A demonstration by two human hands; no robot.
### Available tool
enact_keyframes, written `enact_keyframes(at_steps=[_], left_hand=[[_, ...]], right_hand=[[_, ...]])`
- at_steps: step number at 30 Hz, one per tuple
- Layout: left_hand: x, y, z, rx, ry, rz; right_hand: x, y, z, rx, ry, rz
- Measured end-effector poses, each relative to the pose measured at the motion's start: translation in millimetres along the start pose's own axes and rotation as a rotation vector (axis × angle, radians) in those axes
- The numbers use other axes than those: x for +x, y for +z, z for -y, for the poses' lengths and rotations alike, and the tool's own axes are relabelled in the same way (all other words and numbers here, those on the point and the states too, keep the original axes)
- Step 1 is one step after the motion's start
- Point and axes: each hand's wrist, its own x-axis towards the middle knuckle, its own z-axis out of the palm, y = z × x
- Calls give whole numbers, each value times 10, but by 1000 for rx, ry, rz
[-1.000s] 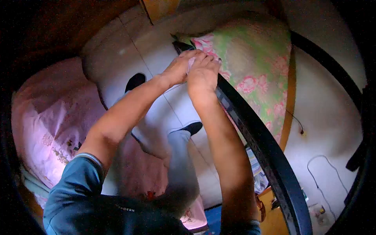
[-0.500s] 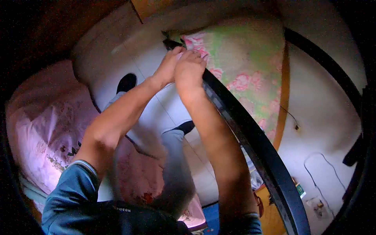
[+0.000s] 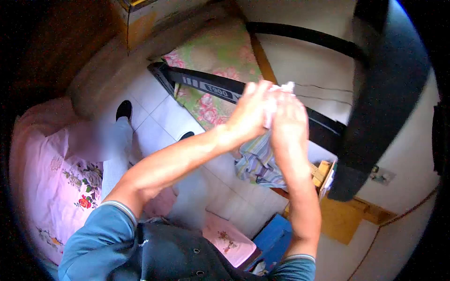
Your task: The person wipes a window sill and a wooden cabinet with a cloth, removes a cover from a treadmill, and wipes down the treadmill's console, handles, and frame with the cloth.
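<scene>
Both hands are close together on a black rail (image 3: 201, 85) that carries a light label reading like "T900". A crumpled pale pink cloth (image 3: 287, 87) shows between and beyond the fingers. My left hand (image 3: 251, 110) is closed on the cloth's left side. My right hand (image 3: 289, 117) lies over the cloth from the right, its fingers bent around it and partly blurred. The cloth covers the part of the rail under the hands. A wide black upright (image 3: 375, 107) joins the rail at the right.
Behind the rail stands a surface with a green and pink floral cover (image 3: 211, 44). Below hangs a striped cloth (image 3: 260, 159). Pink floral bedding (image 3: 51, 173) is at the left, a blue box (image 3: 274, 239) near the front. A second black rail (image 3: 304, 35) runs at the back.
Both hands have moved right along the black rail with the cloth, away from its far left end. The view has turned to the right, bringing the label and the upright into sight.
</scene>
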Motion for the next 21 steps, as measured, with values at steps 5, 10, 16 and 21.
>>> enact_keyframes(at_steps=[5,10,16,21], left_hand=[[171,391,-1075,-219,100,-74],[-364,282,-1027,-300,109,55],[-258,540,-996,-334,385,41],[-24,553,-576,-133,558,-57]], right_hand=[[-701,-813,-422,263,157,-159],[-1176,-553,29,433,241,-267],[-1499,21,559,1510,913,-864],[-970,315,615,1799,720,-1123]])
